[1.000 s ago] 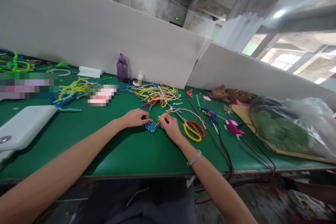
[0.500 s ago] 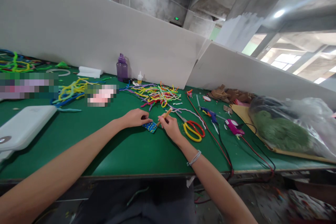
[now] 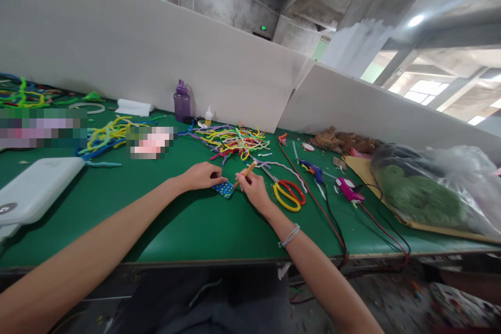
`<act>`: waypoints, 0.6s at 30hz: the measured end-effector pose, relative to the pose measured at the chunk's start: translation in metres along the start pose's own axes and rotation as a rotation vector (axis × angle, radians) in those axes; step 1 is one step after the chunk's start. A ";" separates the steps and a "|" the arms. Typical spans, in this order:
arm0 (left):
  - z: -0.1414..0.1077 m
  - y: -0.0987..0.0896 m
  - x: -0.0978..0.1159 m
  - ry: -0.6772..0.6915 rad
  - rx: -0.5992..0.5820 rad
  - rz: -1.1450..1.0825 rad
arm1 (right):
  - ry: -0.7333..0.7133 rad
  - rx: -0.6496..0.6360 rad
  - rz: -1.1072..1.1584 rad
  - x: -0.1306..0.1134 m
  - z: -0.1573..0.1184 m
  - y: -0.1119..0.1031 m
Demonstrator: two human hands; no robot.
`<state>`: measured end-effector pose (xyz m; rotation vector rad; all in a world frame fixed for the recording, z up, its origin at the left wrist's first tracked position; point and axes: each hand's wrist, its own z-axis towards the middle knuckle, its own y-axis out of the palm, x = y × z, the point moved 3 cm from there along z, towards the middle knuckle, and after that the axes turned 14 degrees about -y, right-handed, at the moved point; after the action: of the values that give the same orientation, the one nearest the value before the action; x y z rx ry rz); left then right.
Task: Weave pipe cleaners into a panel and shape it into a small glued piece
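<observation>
Two edges of the green table [image 3: 188, 237]: near one running under both forearms; far one closed off by a white partition [image 3: 219, 52].
Open room: bare green surface between the forearms, from the hands down to the near edge.
Right side: scissors [image 3: 289, 195] with red and yellow handles, just beside the right hand [image 3: 253, 188]; beyond them a blue glue gun [image 3: 313, 169], a magenta device [image 3: 349, 189] and a clear plastic bag [image 3: 422, 188] holding something green.
Straight ahead: heap of fuzzy stems [image 3: 238, 142] near the fingers — in the way on that side; behind it a small bottle [image 3: 209, 116] and a purple bottle [image 3: 182, 103].
Left side: white case [image 3: 43, 188], well apart from the left hand [image 3: 203, 175].
Blue dotted card [image 3: 225, 190]: low over the table, between both hands.
Left grip: thumb and fingers closed on the card's upper left edge.
Right grip: closed around a wooden stick [image 3: 249, 169], tilted, lower end at the card's right edge — touching or just above, too small to tell.
</observation>
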<state>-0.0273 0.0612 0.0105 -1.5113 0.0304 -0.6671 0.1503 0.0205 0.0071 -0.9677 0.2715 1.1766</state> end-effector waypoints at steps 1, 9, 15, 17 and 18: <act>0.000 0.000 0.000 -0.002 0.000 0.000 | 0.000 -0.002 -0.001 0.000 0.000 0.000; 0.000 -0.001 0.001 -0.006 0.007 -0.013 | 0.002 0.010 0.022 0.001 0.000 0.000; 0.000 -0.001 0.001 -0.005 0.001 -0.020 | -0.006 -0.006 0.008 -0.001 0.000 -0.001; 0.000 -0.001 0.001 -0.004 -0.001 -0.013 | -0.008 -0.010 0.000 -0.002 0.001 -0.002; -0.001 -0.001 0.002 -0.006 -0.002 -0.008 | -0.007 -0.010 0.000 -0.002 0.001 -0.002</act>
<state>-0.0268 0.0601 0.0121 -1.5162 0.0206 -0.6697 0.1507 0.0195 0.0095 -0.9724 0.2602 1.1817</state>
